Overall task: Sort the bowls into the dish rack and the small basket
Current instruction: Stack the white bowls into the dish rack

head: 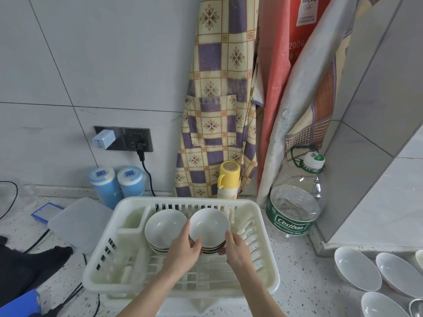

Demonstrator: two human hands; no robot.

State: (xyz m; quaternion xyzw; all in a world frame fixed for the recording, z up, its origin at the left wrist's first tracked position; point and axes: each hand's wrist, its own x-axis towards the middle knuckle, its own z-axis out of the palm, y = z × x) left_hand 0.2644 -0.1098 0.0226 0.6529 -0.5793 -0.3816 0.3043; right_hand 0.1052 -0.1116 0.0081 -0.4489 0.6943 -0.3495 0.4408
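A white plastic dish rack (pixel 107 259) sits on the speckled counter in front of me. Inside it lean two stacks of white bowls, a left stack (pixel 163 227) and a right stack (pixel 209 225). My left hand (pixel 184 250) grips the left side of the right stack, thumb up along its rim. On the stack's right side my right hand (pixel 237 250) holds the lower edge. More white bowls (pixel 356 268) lie on the counter at the far right. No small basket is in view.
A large Cestbon water bottle (pixel 295 202) stands right of the rack. Behind it are a yellow flask (pixel 229 179), two blue canisters (pixel 116 184) and a hanging apron (pixel 217 99). A translucent lid (pixel 77 220), cables and dark cloth (pixel 27 268) lie at the left.
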